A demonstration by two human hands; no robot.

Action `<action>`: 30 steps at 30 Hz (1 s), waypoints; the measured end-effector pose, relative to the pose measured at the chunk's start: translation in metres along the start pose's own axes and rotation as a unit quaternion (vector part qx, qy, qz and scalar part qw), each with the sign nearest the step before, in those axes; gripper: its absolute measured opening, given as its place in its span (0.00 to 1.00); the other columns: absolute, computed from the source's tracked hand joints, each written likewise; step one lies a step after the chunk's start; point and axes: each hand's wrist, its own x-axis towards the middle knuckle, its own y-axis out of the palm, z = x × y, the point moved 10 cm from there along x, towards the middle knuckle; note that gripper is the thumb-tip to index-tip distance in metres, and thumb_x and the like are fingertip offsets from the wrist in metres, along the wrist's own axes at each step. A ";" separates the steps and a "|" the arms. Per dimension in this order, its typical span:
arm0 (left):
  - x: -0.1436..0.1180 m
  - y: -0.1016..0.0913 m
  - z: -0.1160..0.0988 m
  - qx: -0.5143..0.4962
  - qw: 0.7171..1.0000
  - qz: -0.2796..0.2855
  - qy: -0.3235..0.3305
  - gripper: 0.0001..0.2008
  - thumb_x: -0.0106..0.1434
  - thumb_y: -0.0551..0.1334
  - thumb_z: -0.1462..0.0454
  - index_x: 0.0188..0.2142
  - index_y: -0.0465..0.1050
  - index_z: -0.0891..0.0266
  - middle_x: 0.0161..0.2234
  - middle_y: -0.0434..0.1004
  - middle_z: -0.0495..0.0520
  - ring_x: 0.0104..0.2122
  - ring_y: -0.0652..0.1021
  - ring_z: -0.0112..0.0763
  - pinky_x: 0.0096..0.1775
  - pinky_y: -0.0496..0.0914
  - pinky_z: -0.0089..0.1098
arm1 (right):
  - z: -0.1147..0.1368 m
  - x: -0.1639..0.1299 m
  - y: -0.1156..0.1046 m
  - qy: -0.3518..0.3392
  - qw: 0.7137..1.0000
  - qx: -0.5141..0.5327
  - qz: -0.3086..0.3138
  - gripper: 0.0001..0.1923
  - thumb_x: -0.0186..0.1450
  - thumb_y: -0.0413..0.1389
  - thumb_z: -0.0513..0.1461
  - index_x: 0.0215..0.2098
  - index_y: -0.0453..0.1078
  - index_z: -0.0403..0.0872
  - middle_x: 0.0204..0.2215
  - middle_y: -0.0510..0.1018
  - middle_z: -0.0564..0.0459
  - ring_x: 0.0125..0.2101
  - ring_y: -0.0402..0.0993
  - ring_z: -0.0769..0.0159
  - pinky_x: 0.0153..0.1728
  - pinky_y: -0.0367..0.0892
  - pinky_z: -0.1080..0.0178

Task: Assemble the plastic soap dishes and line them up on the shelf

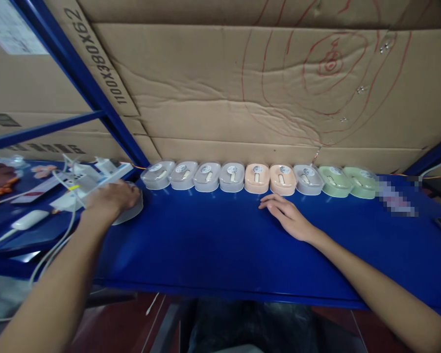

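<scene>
My left hand [113, 198] is at the left end of the blue table, its fingers bent over a grey lidded box [133, 212]. Most of that box's top is hidden under the hand. My right hand [288, 215] lies low over the table with its fingers stretched out and holds nothing. Just beyond its fingertips stands an orange box [282, 180] with a clear lid. It belongs to a row of similar boxes along the back: several grey ones [231, 177], another orange one [257, 179] and two green ones [336, 182].
A white power strip [113, 174] with plugs and cables lies left of my left hand. Another person's hand [0, 176] is at the far left edge. Cardboard [206, 73] walls the back, and a blue post [121, 132] rises at the back left.
</scene>
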 end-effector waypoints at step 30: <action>-0.206 0.041 -0.290 -0.349 0.704 0.073 0.614 0.57 0.54 0.80 0.48 0.76 0.53 0.43 0.69 0.65 0.60 0.69 0.69 0.58 0.69 0.66 0.61 | 0.017 -0.008 0.006 -0.057 0.996 -0.061 0.022 0.52 0.58 0.75 0.56 0.74 0.60 0.57 0.66 0.75 0.41 0.64 0.75 0.42 0.65 0.71 0.39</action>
